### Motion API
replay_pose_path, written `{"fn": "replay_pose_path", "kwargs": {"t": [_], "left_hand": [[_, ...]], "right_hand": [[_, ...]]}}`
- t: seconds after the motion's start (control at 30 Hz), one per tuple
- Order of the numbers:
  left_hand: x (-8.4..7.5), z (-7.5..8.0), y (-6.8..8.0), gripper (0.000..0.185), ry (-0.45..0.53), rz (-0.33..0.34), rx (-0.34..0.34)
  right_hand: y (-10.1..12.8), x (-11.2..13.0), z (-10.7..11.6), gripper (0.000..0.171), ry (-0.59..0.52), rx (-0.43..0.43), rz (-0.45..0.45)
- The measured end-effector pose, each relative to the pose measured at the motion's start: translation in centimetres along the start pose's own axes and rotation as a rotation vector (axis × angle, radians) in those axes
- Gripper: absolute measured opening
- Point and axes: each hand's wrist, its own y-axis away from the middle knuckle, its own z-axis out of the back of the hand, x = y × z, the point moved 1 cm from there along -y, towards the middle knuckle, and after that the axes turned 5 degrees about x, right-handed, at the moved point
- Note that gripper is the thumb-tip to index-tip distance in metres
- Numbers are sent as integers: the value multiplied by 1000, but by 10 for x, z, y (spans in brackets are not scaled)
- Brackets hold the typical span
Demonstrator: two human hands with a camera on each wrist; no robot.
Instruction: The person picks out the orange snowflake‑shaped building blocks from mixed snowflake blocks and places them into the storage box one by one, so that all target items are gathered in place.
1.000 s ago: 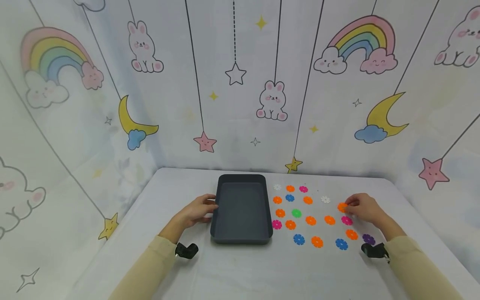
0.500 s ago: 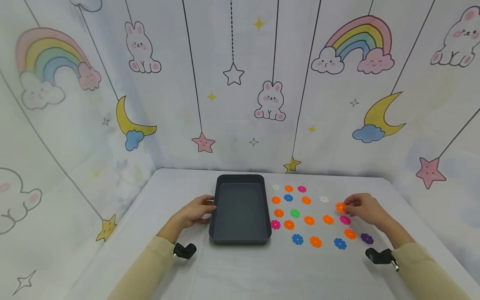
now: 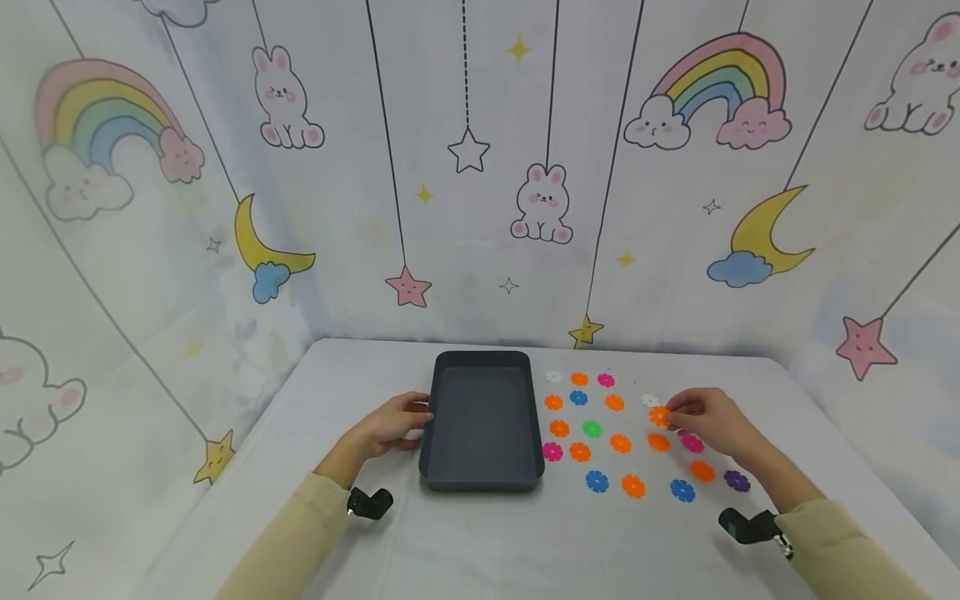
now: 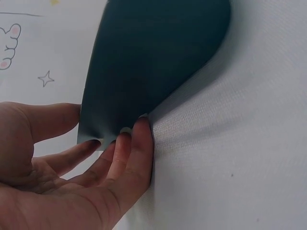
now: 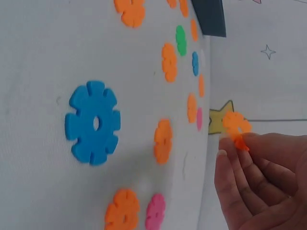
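My right hand [image 3: 708, 417] pinches an orange flower-shaped building disc [image 3: 659, 416] between thumb and fingers. In the right wrist view the notched disc [image 5: 236, 123] is held up from the table, and a bit more orange shows at the fingertips. Beneath this hand lie another orange disc [image 3: 659, 442] and a pink disc [image 3: 692, 443]. A white disc [image 3: 649, 400] is just behind the held one. My left hand [image 3: 390, 425] rests at the left side of a dark grey rectangular tray [image 3: 482, 485]. In the left wrist view, its thumb and fingertips touch the tray's outer wall [image 4: 144, 57].
Several discs are spread flat right of the tray, among them a green disc [image 3: 592, 429], a blue disc [image 3: 597, 481] and a purple disc [image 3: 737, 481]. A white cloth [image 3: 480, 550] covers the table. Behind it hangs a patterned curtain [image 3: 345, 208].
My right hand has moved left with the orange disc, from above the pink disc to near the white one. The left hand stays at the tray, which has not moved.
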Motion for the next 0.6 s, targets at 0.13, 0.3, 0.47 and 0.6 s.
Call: {"fn": "replay_pose_path", "kwargs": {"t": [0.13,0.3,0.47,0.6], "left_hand": [[0,0,-1,56,-5,4,-2],[1,1,-1,57,-14,-2,10],[0,0,0,56,-5,-1,0],[0,0,0,56,-5,3,-5]], "right_hand": [[-1,13,-9,32,-42,17,24],[-4,27,-20,28,-61,37,40],[-10,36,-30,23,-86,61,66],[-15,46,-38,21,-97,65,97]]}}
